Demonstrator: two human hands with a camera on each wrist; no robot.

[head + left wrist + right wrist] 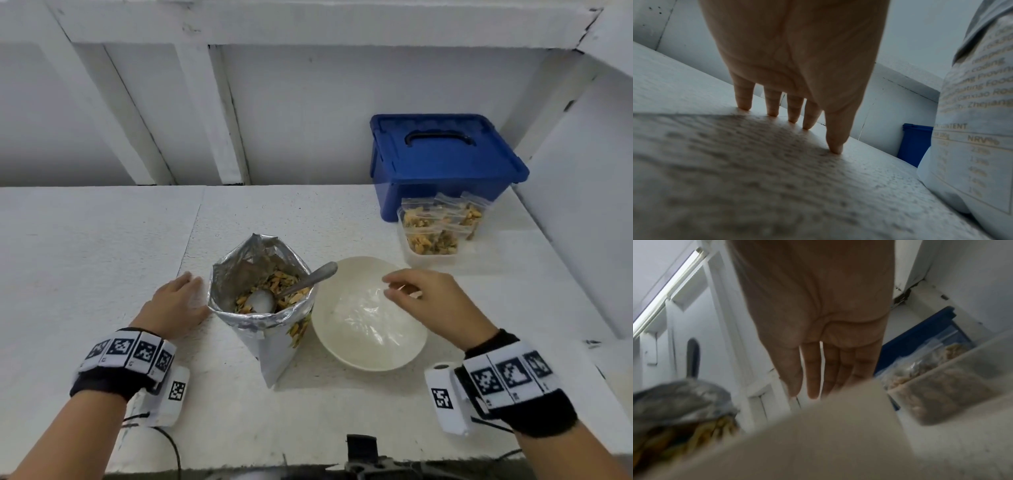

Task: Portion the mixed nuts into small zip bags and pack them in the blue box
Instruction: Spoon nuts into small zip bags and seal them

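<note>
Left hand point(173, 303) flat on white bench point(85, 274), fingers point(772, 105) spread straight with tips touching the surface, just beside open foil bag of mixed nuts point(263, 308) (spoon point(294, 286) standing in the nuts, handle leaning toward the bowl). Right hand point(428, 303) over cream bowl point(368, 329), fingers loosely extended above clear empty zip bags point(366, 315) lying in it; grip on any bag cannot be told. Filled zip bags point(442, 219) of nuts standing in clear tub point(435, 255), touching front of closed blue box point(442, 161) at far right of bench.
</note>
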